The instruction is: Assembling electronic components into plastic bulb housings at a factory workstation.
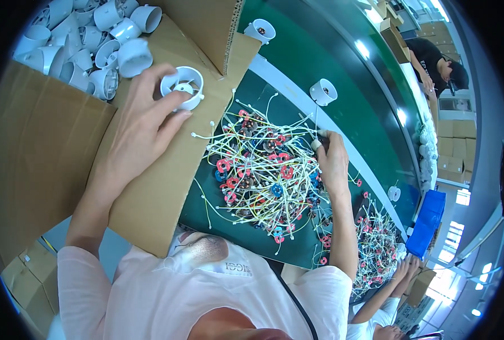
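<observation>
My left hand (144,120) grips a white round plastic housing (197,97) with spokes inside, held above a cardboard flap. My right hand (334,161) is at the far right edge of a tangled heap of small wired motor coils (263,175). The coils have red or blue rings and white and yellow leads. The fingers of that hand are curled together, with light covers on some fingertips. What they hold is too small to make out. Just beyond them, a white housing (323,92) stands on the green conveyor belt, a thin wire running down from it.
An open cardboard box (42,158) at the left holds many white housings (88,45). Another housing (260,31) rides the belt (348,56) farther up. To the right lie a second coil heap (376,243), a blue bin (426,224) and a co-worker's hands (405,269). Another person (433,68) stands across.
</observation>
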`<move>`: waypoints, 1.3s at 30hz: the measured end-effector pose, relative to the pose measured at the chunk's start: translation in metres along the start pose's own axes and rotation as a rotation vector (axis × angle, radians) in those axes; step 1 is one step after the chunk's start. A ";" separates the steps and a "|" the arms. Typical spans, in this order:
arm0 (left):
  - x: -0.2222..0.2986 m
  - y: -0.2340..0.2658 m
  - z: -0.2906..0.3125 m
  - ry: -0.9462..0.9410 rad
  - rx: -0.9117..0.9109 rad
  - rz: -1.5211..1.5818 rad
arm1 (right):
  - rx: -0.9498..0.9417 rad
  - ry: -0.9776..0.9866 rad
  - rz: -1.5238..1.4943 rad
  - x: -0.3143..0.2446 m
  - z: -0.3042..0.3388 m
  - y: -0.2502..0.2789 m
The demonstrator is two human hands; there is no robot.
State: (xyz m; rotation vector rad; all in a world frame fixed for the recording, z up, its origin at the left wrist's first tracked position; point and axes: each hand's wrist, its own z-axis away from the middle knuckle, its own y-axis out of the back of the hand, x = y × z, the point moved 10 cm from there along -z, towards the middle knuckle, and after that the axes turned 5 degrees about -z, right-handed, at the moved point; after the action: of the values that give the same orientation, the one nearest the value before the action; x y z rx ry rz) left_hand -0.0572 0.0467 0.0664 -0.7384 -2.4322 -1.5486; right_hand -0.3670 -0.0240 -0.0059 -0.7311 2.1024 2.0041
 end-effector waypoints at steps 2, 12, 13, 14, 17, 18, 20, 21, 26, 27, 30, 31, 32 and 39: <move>-0.001 0.004 -0.001 -0.041 0.092 -0.026 | 0.032 0.031 0.057 -0.004 0.004 0.004; -0.035 -0.023 0.003 0.342 -0.039 0.667 | 0.229 0.155 -0.013 -0.046 0.018 0.055; -0.033 -0.026 0.004 0.321 -0.074 0.673 | 0.229 0.155 -0.012 -0.053 0.022 0.064; -0.030 -0.029 0.005 0.301 -0.109 0.678 | 0.235 0.221 -0.005 -0.068 0.027 0.074; -0.029 -0.032 0.011 0.343 -0.111 0.851 | 0.257 0.309 -0.019 -0.105 0.039 0.095; -0.027 -0.033 0.012 0.358 -0.110 0.943 | 0.283 0.322 -0.021 -0.114 0.044 0.103; -0.021 -0.039 0.011 0.340 -0.149 1.007 | 0.308 0.335 -0.183 -0.117 0.053 0.114; -0.016 -0.044 0.010 0.315 -0.194 1.077 | 0.335 0.338 -0.338 -0.114 0.056 0.121; 0.004 -0.048 0.016 0.271 -0.412 1.276 | 0.212 0.442 -0.690 -0.136 0.042 0.106; 0.005 -0.049 0.018 0.272 -0.407 1.275 | 0.210 0.447 -0.690 -0.141 0.039 0.103; 0.010 -0.054 0.025 0.269 -0.417 1.328 | 0.269 0.466 -0.964 -0.154 0.030 0.100; 0.009 -0.057 0.026 0.273 -0.412 1.326 | 0.264 0.470 -0.967 -0.156 0.026 0.092; 0.006 -0.053 0.024 0.273 -0.423 1.273 | 0.185 0.469 -1.005 -0.167 0.018 0.082; -0.001 -0.042 0.017 0.270 -0.425 1.234 | 0.065 0.618 -1.023 -0.192 -0.004 0.053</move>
State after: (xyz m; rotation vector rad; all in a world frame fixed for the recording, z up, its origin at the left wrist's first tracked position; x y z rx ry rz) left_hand -0.0752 0.0471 0.0244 -1.5374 -0.9700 -1.3857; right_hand -0.2219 0.0182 0.1242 -2.0566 1.4167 1.1937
